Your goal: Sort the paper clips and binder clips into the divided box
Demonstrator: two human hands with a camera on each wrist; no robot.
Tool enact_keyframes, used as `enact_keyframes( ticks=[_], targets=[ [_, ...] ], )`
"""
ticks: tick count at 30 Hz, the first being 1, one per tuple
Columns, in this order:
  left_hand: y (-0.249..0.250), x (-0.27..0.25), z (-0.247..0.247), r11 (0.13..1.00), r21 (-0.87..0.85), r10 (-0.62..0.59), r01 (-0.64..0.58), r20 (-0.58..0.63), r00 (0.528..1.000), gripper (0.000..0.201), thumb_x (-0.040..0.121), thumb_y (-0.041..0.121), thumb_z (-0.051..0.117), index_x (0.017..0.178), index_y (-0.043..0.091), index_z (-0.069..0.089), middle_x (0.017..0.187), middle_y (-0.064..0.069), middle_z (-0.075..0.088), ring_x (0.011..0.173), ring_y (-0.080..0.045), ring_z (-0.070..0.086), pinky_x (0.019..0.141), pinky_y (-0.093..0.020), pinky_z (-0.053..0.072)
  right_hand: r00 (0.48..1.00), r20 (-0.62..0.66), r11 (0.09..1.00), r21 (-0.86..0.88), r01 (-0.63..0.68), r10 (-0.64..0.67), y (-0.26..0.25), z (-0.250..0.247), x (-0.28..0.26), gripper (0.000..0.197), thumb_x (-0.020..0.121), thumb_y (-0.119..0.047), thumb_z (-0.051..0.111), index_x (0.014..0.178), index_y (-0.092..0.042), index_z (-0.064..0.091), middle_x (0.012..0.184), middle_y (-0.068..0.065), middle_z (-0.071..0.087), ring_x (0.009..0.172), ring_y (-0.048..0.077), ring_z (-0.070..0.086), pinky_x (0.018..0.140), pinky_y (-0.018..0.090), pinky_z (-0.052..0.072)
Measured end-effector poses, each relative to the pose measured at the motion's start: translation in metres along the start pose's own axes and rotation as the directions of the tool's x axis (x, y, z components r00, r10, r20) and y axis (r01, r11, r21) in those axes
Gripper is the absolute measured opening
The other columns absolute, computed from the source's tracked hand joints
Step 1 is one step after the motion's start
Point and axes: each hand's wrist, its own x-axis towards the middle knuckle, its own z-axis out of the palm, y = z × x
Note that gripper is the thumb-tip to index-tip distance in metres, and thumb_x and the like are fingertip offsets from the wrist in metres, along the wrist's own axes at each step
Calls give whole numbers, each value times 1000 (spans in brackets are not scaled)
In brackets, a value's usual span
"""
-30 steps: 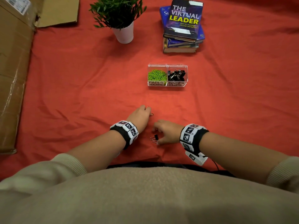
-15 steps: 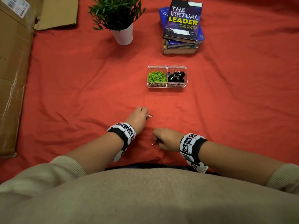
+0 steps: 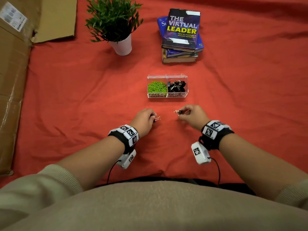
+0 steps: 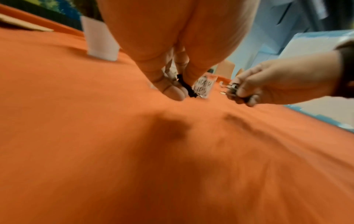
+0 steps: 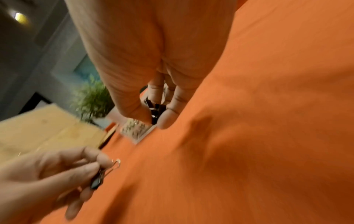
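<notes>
A wrinkled red cloth (image 3: 70, 90) covers the surface. At its centre sits a clear divided box (image 3: 167, 96), green paper clips in its left compartment, black binder clips in its right. Beyond the box stand a potted plant (image 3: 122, 45), to the left, and stacked books (image 3: 180, 39). Flattened cardboard (image 3: 11, 80) lies far left of it.

The binder clip (image 3: 156, 118) pinched by the left hand (image 3: 143, 118) is mostly hidden behind the fingers (image 4: 173, 91). How many clips are gripped by the right hand (image 3: 193, 115) cannot be told. Both wrist views are smeared by blur. The divided box (image 5: 137, 131) is half covered there, its labels unreadable. The cardboard box (image 3: 11, 84) is cut off by the head view's left edge.
</notes>
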Motion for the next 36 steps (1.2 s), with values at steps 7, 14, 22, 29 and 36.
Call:
enact_keyframes(
  ticks=[7,14,22,29,36],
  targets=[
    [72,80,-25,991,11,132,-132,-155,979,14,89,11,55,98,10,67,101,-10,66,95,-24,60,83,-27,44,965,-248,996,-23,86,-89,-42,-52,59,15,71,-8,70,76,-20,62,71,5,62,68,21,59,67,36,51],
    [90,127,-23,992,122,38,-23,-120,992,25,90,12,56,115,11,58,103,-14,69,95,-31,64,79,-35,51,967,-237,976,-211,45,-96,-58,-51,84,18,76,-11,66,92,-5,68,89,10,70,76,18,57,69,25,43],
    [79,132,-14,991,125,54,-39,-116,992,19,88,17,61,105,7,61,108,-14,59,100,-29,56,86,-35,45,988,-63,873,-478,92,-139,-56,-56,83,30,82,-15,63,111,-9,67,114,15,59,106,29,56,85,27,40],
    [76,127,-11,980,171,114,-103,-56,992,28,85,14,63,111,9,57,113,-12,52,105,-30,54,91,-40,46,981,-54,895,-422,145,-184,-69,-56,88,35,80,-5,54,113,-9,67,114,13,64,104,27,60,88,25,44],
    [81,130,-15,987,142,85,-71,-90,992,23,87,17,62,107,9,56,109,-14,52,102,-31,54,86,-38,45,952,30,755,-601,261,-305,-56,-56,88,32,86,-3,48,111,-7,68,110,18,62,105,33,50,97,33,29]
  ],
)
